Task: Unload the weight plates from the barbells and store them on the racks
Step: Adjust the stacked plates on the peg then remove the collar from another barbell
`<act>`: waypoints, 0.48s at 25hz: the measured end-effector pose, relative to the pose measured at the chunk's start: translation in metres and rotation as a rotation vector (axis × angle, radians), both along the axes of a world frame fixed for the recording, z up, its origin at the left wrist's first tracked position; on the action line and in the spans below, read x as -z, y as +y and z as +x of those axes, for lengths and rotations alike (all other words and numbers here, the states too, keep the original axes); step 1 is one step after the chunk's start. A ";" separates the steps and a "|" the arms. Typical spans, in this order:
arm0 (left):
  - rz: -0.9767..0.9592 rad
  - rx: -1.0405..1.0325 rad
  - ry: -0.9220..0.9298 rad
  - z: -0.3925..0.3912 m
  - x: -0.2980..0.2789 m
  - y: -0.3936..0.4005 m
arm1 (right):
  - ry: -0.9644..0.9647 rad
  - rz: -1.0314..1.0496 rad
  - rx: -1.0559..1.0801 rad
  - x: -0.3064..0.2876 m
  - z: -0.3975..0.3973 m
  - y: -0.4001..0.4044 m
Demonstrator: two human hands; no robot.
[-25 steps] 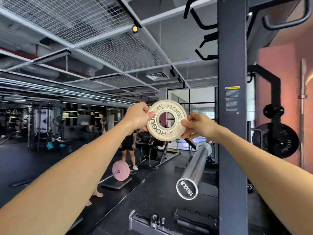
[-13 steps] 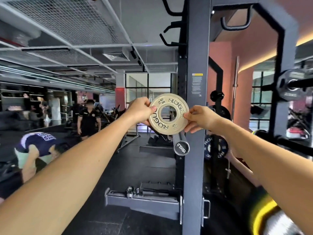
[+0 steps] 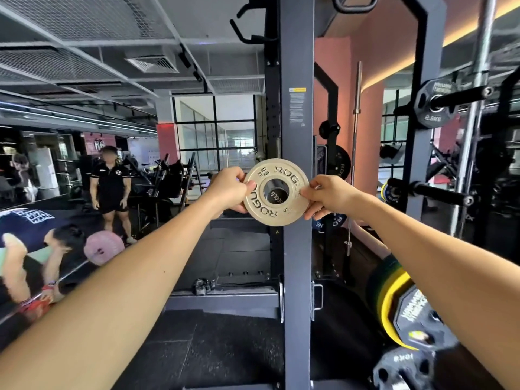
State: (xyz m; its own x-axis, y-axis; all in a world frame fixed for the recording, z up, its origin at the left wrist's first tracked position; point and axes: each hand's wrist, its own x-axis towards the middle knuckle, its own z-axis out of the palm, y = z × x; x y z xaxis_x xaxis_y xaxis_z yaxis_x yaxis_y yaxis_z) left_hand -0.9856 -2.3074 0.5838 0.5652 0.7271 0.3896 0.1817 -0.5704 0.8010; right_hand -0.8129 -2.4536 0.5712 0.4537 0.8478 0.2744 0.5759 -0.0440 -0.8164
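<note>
Head camera view: two bare forearms reach forward from the lower corners. At the lower right, close by, sits a stack of plates (image 3: 394, 302) with green and yellow rims, and a black plate (image 3: 405, 367) lies below it. Farther out, the left hand (image 3: 229, 190) pinches the left edge of a small pale weight plate (image 3: 274, 213) lettered ROGUE, thumb on its face, while the right hand (image 3: 329, 197) pinches the right edge in the same way. The plate is held upright at arm's length, facing the camera, directly in front of the dark rack upright (image 3: 297, 108). Through its centre hole shows the round end of a barbell sleeve (image 3: 276, 194) with faint lettering; whether the plate touches it cannot be told. Beyond the upright, black plates (image 3: 434, 104) hang on rack pegs at right. At left, a person in black (image 3: 111, 184) stands on the dark floor (image 3: 225, 347) near a pink plate (image 3: 102, 247).
</note>
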 end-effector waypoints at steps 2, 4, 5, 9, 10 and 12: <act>-0.023 -0.001 -0.002 0.004 0.008 0.003 | 0.008 0.000 0.007 0.008 0.005 0.003; -0.027 0.004 0.005 0.008 0.013 0.006 | 0.005 -0.003 0.006 0.013 0.011 0.006; -0.015 0.008 0.008 0.009 0.014 0.008 | 0.001 -0.003 -0.003 0.014 0.013 0.007; 0.152 0.011 0.043 0.011 0.015 0.014 | -0.072 0.006 -0.054 0.015 0.019 0.008; 0.201 0.001 0.047 0.012 0.017 0.016 | -0.097 0.005 -0.064 0.014 0.020 0.008; 0.278 -0.035 0.042 0.013 0.022 0.017 | -0.144 0.005 -0.067 0.014 0.021 0.008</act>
State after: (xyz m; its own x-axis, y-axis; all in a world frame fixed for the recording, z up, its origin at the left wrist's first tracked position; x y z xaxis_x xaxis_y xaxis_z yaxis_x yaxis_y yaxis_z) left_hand -0.9729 -2.2903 0.5622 0.5618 0.6146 0.5537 0.2348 -0.7602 0.6057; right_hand -0.7916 -2.4455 0.5570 0.3518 0.8734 0.3367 0.6883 0.0024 -0.7254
